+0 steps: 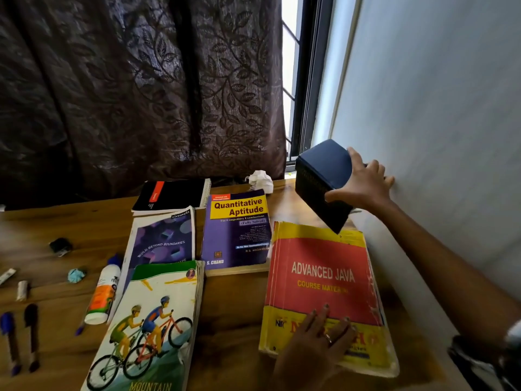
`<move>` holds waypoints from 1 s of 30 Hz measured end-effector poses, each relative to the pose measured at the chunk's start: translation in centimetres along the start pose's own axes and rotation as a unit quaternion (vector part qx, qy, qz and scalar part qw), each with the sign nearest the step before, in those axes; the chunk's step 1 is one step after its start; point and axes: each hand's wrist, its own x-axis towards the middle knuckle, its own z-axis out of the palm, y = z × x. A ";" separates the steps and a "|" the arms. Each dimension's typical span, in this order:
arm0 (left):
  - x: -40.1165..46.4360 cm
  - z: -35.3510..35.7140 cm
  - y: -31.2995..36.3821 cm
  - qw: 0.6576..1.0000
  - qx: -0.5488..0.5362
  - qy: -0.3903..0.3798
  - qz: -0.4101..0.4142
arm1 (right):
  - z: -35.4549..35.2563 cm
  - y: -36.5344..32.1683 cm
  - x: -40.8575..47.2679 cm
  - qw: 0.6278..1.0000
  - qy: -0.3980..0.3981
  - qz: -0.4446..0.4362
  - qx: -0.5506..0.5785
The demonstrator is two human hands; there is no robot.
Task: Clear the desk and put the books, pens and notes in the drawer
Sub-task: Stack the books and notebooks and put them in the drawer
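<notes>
Worktop [234,306]: wooden, dark leaf-pattern curtain [141,88] at far edge, pale wall [437,108] along right side.

I count six books. Largest, the yellow-red Advanced Java book [324,266], lies flat at right, long axis running near to far, title facing me. Left hand [315,342] rests palm-down on its near end, fingers [324,311] spread flat, gripping nothing. Cyclist-cover book [152,328] at near centre, long axis near-far, leaning slightly left. Purple Classmate notebook [163,238] just beyond it, partly under it. Quantitative Aptitude book [236,230] at centre, upright to my view. Black spiral notebook [172,194] at far centre.

Sixth, the dark blue book [321,179]: lifted clear of the worktop at far right, tilted, one corner pointing down over the Java book. Right hand [363,184] clamps it, thumb on the spine side, fingers behind near the wall.

Left side: glue bottle [103,294], two markers [19,340], blue paper wad [76,275]. One crumpled white paper [260,180] at far edge.
</notes>
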 end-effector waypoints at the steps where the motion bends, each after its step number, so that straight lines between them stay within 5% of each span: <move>1: 0.6 0.1 0.0 1.000 0.002 -0.015 0.008 | -0.5 0.1 -0.5 1.000 -0.001 0.009 0.001; 6: 2.1 0.1 0.5 0.999 -0.022 -0.049 0.001 | -2.2 0.5 -3.6 0.999 0.002 0.051 0.002; 9: 1.6 -0.2 1.1 0.997 -0.066 0.032 0.017 | -2.6 0.7 -6.1 0.998 0.017 0.068 -0.010; 10: 1.6 -0.7 1.2 0.983 -0.168 0.071 -0.007 | -2.7 0.9 -7.1 0.997 0.023 0.072 -0.006; 11: 1.8 -2.0 1.3 0.938 -0.327 0.090 -0.075 | -2.7 0.9 -8.1 0.997 0.028 0.075 -0.003; 13: 2.7 -5.0 1.1 0.714 -0.650 0.099 -0.242 | -2.7 0.9 -10.2 0.996 0.031 0.083 -0.006; 14: 3.5 -6.2 0.5 0.610 -0.729 0.112 -0.289 | -2.5 0.8 -11.2 0.996 0.030 0.086 -0.011; 16: 5.2 -7.6 -1.1 0.484 -0.812 0.113 -0.307 | -1.5 0.3 -13.4 0.996 0.032 0.086 -0.014; 18: 6.5 -8.4 -2.4 0.411 -0.852 0.097 -0.310 | 0.1 -0.3 -15.3 0.996 0.022 0.087 -0.006; 20: 7.2 -8.1 -2.8 0.400 -0.849 0.084 -0.333 | 1.7 -0.7 -16.9 0.995 0.001 0.098 0.001; 24: 7.5 -6.0 -2.6 0.433 -0.812 0.079 -0.384 | 3.1 -0.4 -18.3 0.994 -0.030 0.101 0.021; 30: 6.6 -5.4 -2.8 0.621 -0.684 0.022 -0.381 | 6.4 1.4 -19.9 0.988 -0.120 0.082 0.052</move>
